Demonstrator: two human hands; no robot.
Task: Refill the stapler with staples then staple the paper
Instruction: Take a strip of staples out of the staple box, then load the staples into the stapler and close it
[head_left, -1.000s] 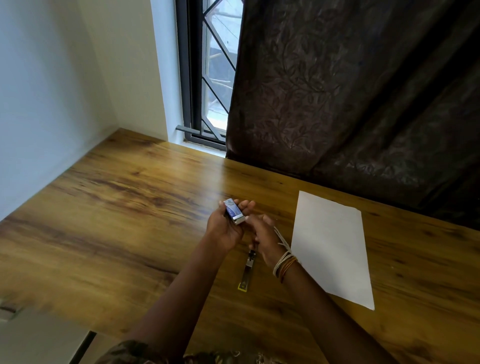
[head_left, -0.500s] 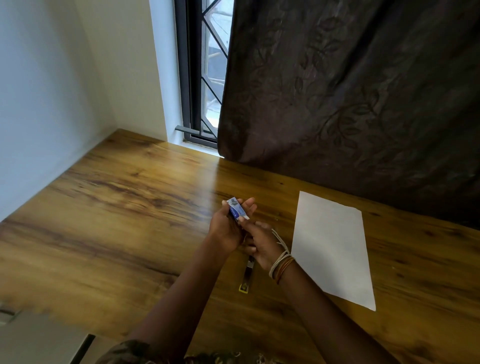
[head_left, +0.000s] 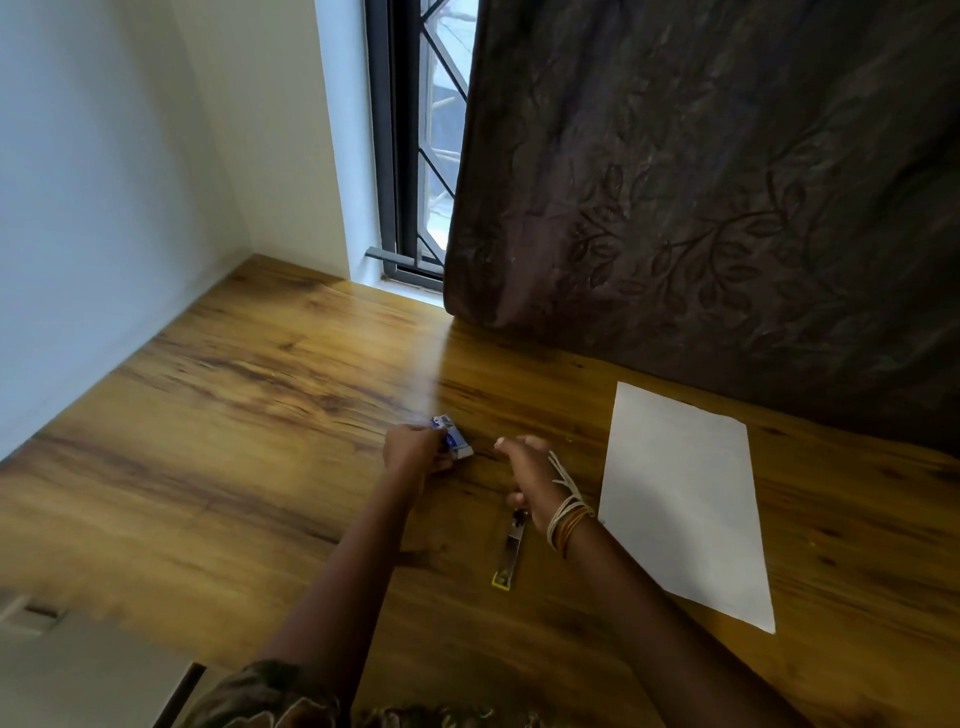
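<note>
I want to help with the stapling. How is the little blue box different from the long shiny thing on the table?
The staple box is short, blocky and blue and white; the stapler is long, thin and metallic with a yellow end. The left hand holds the staple box, while the stapler lies flat on the table, its far end hidden under the right hand. The box sits farther from the paper than the stapler. Both are small.

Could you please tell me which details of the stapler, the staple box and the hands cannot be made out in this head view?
- Stapler: its far end is hidden under the right hand; whether it holds staples is too small to tell.
- Staple box: print is blurred, and the left hand covers one end.
- Right hand: whether its fingers pinch staples is not visible.
- Paper: sheet count is unreadable.
</note>
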